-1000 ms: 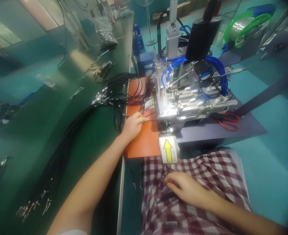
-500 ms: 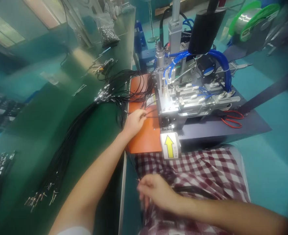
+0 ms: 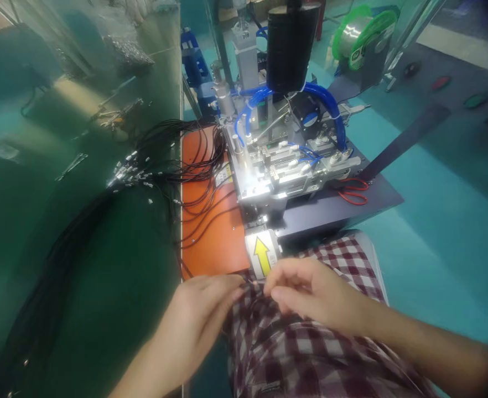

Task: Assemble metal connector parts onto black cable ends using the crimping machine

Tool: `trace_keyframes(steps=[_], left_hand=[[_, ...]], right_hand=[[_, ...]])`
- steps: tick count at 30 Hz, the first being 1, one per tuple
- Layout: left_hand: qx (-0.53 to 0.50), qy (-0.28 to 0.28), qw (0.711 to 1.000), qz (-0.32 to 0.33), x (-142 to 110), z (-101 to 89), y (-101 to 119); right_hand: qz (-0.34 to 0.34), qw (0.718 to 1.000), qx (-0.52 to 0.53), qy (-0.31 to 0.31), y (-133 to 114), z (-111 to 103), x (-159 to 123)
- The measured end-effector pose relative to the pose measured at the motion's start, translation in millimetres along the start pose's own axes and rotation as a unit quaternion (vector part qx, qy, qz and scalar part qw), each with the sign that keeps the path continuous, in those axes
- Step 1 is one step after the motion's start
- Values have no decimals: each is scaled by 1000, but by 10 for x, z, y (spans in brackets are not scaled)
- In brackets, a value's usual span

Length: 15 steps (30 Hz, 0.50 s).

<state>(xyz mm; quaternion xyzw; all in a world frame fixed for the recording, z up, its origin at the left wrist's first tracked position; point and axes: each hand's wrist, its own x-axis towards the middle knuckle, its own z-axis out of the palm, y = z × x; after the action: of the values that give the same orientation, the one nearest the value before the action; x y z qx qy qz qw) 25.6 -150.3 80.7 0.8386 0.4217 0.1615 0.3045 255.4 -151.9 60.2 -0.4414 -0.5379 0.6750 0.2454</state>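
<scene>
Left hand (image 3: 200, 307): fingers brought together in a pinch, their tips closed on a thin dark wire (image 3: 249, 282); its short end seems to be left free towards the other hand.
Right hand (image 3: 314, 296): half curled, thumb and forefinger bent with a gap between; whether the wire's tip is gripped cannot be told.
Wire: placed between the two hands, low over the checked cloth (image 3: 310, 354), where both sets of fingertips can be brought to it.
Arrowed cover (image 3: 271, 242): set just beyond the fingertips, its yellow arrow turned away from the lap, probably so that a direction can be read from the seat.
Orange plate (image 3: 217, 257): fixed against the machine (image 3: 255, 185), bridging to the worktop (image 3: 119, 287); the black cables (image 3: 200, 174) are supported across it.
Cable bundle (image 3: 57, 249): laid lengthwise on the worktop, strands probably kept together against tangling.
Blue tubes (image 3: 340, 119): tied and arched above the machine, likely for clearance.
Spool (image 3: 354, 34): mounted upright at the far side.
</scene>
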Motion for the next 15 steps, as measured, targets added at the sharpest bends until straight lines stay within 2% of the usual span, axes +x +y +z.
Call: trace_keyframes(steps=[1, 3, 5, 7, 10, 12, 15], left_hand=[[-8, 4, 1000, -12, 32, 33, -17], [-7, 3, 1000, -21, 91, 82, -40], [9, 0, 1000, -18, 138, 112, -48], [19, 2, 1000, -15, 174, 128, -51], [10, 2, 1000, -19, 201, 138, -66], [1, 8, 1000, -24, 200, 138, -90], [-21, 1, 999, -39, 186, 124, -133]], right_hand=[[-39, 996, -68, 46, -13, -18, 5], [-105, 969, -190, 114, -43, -31, 33], [-150, 942, -264, 139, -68, -17, 84], [-179, 932, -283, 141, -76, 10, 151], [-172, 957, -187, 140, -52, 46, 254], [-142, 976, -85, 144, -26, 51, 309], [-91, 986, 23, 137, -6, 24, 361]])
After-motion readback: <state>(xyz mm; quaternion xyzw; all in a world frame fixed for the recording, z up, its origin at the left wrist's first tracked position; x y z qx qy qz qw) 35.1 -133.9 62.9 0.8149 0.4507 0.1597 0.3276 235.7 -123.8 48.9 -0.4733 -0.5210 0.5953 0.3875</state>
